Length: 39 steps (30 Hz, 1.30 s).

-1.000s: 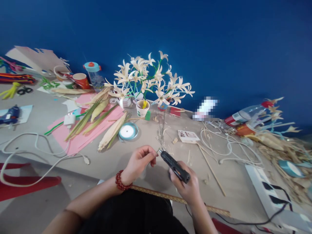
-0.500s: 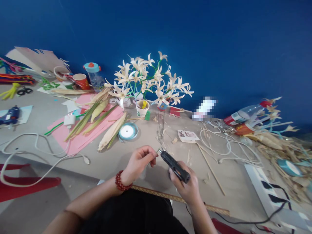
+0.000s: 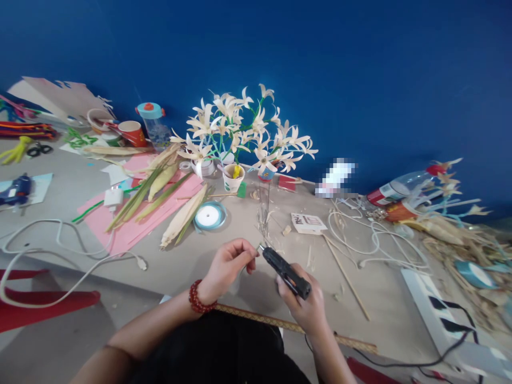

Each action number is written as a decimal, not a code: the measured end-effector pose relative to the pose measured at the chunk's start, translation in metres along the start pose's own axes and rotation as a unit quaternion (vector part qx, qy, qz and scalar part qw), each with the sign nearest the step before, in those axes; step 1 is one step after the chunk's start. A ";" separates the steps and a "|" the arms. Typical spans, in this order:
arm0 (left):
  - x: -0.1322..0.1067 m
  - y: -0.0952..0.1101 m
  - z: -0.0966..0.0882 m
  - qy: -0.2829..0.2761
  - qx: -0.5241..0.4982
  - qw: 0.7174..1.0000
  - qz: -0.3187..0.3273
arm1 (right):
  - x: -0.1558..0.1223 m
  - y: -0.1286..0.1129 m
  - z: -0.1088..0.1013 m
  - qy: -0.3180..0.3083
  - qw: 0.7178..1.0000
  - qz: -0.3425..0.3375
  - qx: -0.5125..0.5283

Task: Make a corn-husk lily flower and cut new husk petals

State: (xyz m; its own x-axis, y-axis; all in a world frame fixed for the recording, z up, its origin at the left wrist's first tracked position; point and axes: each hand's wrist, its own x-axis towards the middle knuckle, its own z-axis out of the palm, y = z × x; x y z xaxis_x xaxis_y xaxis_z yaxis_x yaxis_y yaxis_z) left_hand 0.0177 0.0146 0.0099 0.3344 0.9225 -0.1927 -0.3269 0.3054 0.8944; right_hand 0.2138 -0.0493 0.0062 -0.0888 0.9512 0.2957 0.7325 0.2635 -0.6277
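Note:
My right hand [image 3: 306, 298] is wrapped round a black glue gun [image 3: 286, 273], its nozzle pointing up and left. My left hand [image 3: 234, 261], with a red bead bracelet [image 3: 199, 296] at the wrist, pinches a thin stem whose small greenish tip [image 3: 258, 248] shows at the fingertips. The nozzle is at that tip; whether they touch is unclear. Just beyond the hands lie several thin wires [image 3: 264, 216]. A roll of light blue ribbon [image 3: 209, 215] lies to the left of them. Behind stand white husk flowers [image 3: 234, 128] in paper cups [image 3: 232, 181].
Corn husks [image 3: 160, 184] lie on pink paper [image 3: 124, 229] at left, near a white cable [image 3: 76, 256]. A blue glue gun [image 3: 18, 190] is at far left. To the right are a wooden stick [image 3: 348, 280], tangled white cords [image 3: 380, 242], a plastic bottle [image 3: 400, 188] and a power strip [image 3: 428, 314].
The glue gun has shifted very slightly left, its nozzle still at the stem's tip. My left hand stays almost in place.

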 end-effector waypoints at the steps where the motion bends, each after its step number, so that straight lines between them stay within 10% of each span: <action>1: 0.000 0.000 0.000 0.000 -0.001 1.000 -0.001 | 0.000 0.000 0.000 -0.001 1.000 0.000 -0.002; 39: -0.001 0.001 0.000 0.004 -0.006 1.000 0.000 | 0.000 0.000 0.003 -0.001 1.000 0.011 -0.006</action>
State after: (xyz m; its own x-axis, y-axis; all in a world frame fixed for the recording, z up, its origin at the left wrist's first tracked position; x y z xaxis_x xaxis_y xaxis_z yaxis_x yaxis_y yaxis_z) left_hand 0.0171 0.0139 0.0106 0.3262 0.9248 -0.1955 -0.3380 0.3073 0.8896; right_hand 0.2119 -0.0486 0.0044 -0.0745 0.9569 0.2807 0.7423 0.2411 -0.6251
